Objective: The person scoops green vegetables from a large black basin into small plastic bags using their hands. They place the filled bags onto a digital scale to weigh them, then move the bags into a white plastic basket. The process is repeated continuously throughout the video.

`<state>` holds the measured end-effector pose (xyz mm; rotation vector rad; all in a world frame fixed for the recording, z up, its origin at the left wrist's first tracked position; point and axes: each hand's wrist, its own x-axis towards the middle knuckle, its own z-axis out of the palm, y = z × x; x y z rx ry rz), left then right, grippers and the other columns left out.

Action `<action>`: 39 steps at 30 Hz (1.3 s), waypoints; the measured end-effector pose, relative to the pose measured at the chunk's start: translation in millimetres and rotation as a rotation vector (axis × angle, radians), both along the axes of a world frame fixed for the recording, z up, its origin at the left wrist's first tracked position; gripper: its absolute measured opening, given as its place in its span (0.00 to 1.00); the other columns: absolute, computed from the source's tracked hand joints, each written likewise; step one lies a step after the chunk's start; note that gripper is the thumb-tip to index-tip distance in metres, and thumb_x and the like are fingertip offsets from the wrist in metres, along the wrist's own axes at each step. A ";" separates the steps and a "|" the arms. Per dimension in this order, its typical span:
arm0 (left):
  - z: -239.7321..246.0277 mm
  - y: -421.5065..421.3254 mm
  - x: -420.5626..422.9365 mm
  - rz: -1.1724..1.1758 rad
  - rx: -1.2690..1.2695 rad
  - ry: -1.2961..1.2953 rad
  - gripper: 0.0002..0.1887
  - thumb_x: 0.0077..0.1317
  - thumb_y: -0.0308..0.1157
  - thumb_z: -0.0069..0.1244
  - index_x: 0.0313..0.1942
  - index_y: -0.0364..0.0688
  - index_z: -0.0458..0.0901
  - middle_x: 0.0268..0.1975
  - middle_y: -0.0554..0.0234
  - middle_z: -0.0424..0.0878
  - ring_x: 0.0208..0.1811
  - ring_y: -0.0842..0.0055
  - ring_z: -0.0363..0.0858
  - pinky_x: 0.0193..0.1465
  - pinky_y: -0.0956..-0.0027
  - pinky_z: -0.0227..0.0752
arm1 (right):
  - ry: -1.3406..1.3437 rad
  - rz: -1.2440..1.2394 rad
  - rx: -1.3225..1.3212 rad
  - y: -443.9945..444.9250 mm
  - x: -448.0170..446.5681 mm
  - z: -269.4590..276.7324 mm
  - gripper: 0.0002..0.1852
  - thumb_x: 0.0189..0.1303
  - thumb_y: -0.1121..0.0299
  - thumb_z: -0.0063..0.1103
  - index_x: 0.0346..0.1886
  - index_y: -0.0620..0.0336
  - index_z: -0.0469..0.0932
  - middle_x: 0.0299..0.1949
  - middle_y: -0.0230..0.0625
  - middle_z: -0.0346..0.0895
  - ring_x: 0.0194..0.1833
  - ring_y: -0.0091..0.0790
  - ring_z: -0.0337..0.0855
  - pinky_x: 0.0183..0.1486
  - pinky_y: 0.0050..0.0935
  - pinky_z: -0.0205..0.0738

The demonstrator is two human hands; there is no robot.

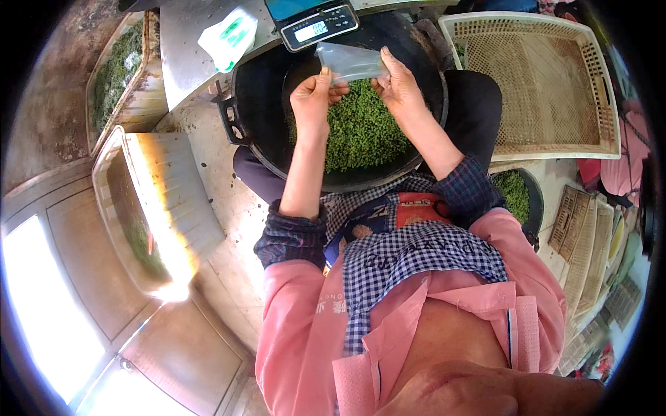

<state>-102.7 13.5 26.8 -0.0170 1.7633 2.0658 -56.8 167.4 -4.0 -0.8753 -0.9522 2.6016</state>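
Between my two hands a clear plastic bag [354, 63] is stretched out above a wide black basin [260, 112]. My left hand [315, 93] pinches the bag's left edge between thumb and fingers. On the opposite edge, my right hand [396, 83] grips it with the thumb raised. The bag looks flat, with nothing visible inside. Small green berry-like grains [367, 130] are heaped in the basin, which rests across my lap. Just beyond the bag sits a digital scale [318, 28] with a lit display.
A stack of clear bags with green print [229, 39] lies on the metal table [179, 67]. Plastic crates stand at left [177, 182] and right [606, 119]. Another basin of green grains [512, 195] is by my right side. Stacked crates [583, 244] stand farther right.
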 end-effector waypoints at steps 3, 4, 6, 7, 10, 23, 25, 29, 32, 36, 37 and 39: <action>-14.2 7.9 7.6 0.039 0.286 -0.358 0.11 0.67 0.37 0.49 0.33 0.38 0.78 0.28 0.59 0.82 0.22 0.79 0.78 0.25 0.80 0.70 | 0.033 -0.122 0.045 -4.4 2.5 5.7 0.14 0.57 0.55 0.63 0.34 0.53 0.74 0.23 0.21 0.68 0.23 0.18 0.66 0.31 0.25 0.68; -10.7 11.5 11.4 0.033 0.307 -0.435 0.09 0.67 0.36 0.48 0.34 0.40 0.77 0.25 0.64 0.79 0.19 0.81 0.73 0.24 0.79 0.69 | 0.051 -0.141 0.038 -2.1 2.8 3.2 0.13 0.57 0.55 0.63 0.34 0.53 0.74 0.23 0.21 0.68 0.23 0.18 0.66 0.31 0.25 0.68; -19.3 10.1 15.0 -0.002 0.425 -0.542 0.08 0.67 0.35 0.47 0.36 0.40 0.77 0.23 0.66 0.77 0.19 0.82 0.70 0.24 0.78 0.68 | 0.072 -0.165 0.089 0.9 4.3 0.3 0.13 0.58 0.56 0.62 0.33 0.53 0.74 0.24 0.22 0.69 0.24 0.18 0.66 0.30 0.25 0.67; -25.4 8.3 16.1 -0.019 0.484 -0.594 0.08 0.67 0.34 0.47 0.36 0.40 0.77 0.22 0.68 0.76 0.20 0.82 0.69 0.24 0.78 0.67 | 0.074 -0.170 0.147 1.7 4.7 -0.2 0.12 0.59 0.57 0.62 0.33 0.53 0.74 0.24 0.22 0.69 0.24 0.18 0.66 0.30 0.25 0.66; -47.2 -0.3 15.8 -0.028 0.620 -0.626 0.07 0.66 0.33 0.48 0.40 0.41 0.78 0.23 0.70 0.74 0.20 0.82 0.67 0.25 0.78 0.66 | 0.122 -0.133 0.327 1.6 13.4 1.4 0.12 0.60 0.57 0.61 0.31 0.53 0.74 0.26 0.23 0.70 0.25 0.17 0.67 0.30 0.25 0.65; -30.5 6.2 25.2 0.085 0.014 0.209 0.19 0.56 0.18 0.43 0.48 0.35 0.80 0.22 0.71 0.75 0.20 0.89 0.67 0.24 0.83 0.62 | -0.494 0.868 1.487 84.0 40.0 -64.0 0.48 0.52 0.34 0.54 0.64 0.68 0.60 0.53 0.58 0.70 0.59 0.52 0.68 0.61 0.44 0.62; -36.8 6.5 27.2 0.069 -0.115 0.218 0.20 0.54 0.19 0.44 0.48 0.33 0.80 0.23 0.70 0.76 0.23 0.89 0.68 0.27 0.83 0.63 | -0.430 1.375 1.910 58.8 51.5 -40.9 0.51 0.48 0.38 0.62 0.66 0.66 0.56 0.50 0.59 0.71 0.56 0.53 0.71 0.58 0.42 0.66; -18.9 6.4 38.1 0.073 -0.257 0.213 0.18 0.52 0.20 0.46 0.45 0.33 0.81 0.21 0.71 0.73 0.21 0.90 0.66 0.25 0.82 0.62 | -0.474 1.517 1.650 63.0 43.6 -41.2 0.47 0.48 0.52 0.68 0.67 0.63 0.54 0.51 0.55 0.72 0.54 0.51 0.72 0.53 0.42 0.69; -20.9 0.1 43.2 0.067 -0.190 0.184 0.17 0.54 0.19 0.45 0.45 0.33 0.81 0.22 0.73 0.73 0.22 0.90 0.66 0.26 0.82 0.62 | -0.453 1.355 1.431 61.6 42.1 -16.1 0.33 0.50 0.64 0.65 0.59 0.66 0.65 0.56 0.49 0.69 0.54 0.47 0.72 0.57 0.39 0.66; -25.8 3.1 52.6 0.123 -0.051 0.216 0.17 0.56 0.19 0.43 0.45 0.33 0.81 0.28 0.72 0.78 0.25 0.90 0.68 0.29 0.83 0.64 | -0.278 1.195 1.271 76.2 49.6 -22.3 0.31 0.51 0.57 0.63 0.56 0.64 0.69 0.52 0.50 0.71 0.52 0.49 0.73 0.53 0.43 0.69; -27.1 4.9 53.0 0.158 -0.030 0.235 0.17 0.56 0.19 0.43 0.45 0.33 0.81 0.30 0.72 0.79 0.26 0.90 0.69 0.30 0.83 0.65 | -0.281 1.270 1.363 74.0 47.8 -17.2 0.32 0.50 0.55 0.64 0.55 0.64 0.68 0.53 0.50 0.69 0.52 0.50 0.73 0.53 0.43 0.68; -33.4 3.8 50.2 0.177 -0.020 0.229 0.16 0.57 0.19 0.43 0.45 0.32 0.81 0.32 0.70 0.80 0.27 0.89 0.70 0.32 0.83 0.66 | -0.287 1.413 1.545 60.4 50.6 -9.3 0.33 0.49 0.53 0.66 0.55 0.63 0.68 0.57 0.50 0.65 0.54 0.52 0.71 0.53 0.43 0.68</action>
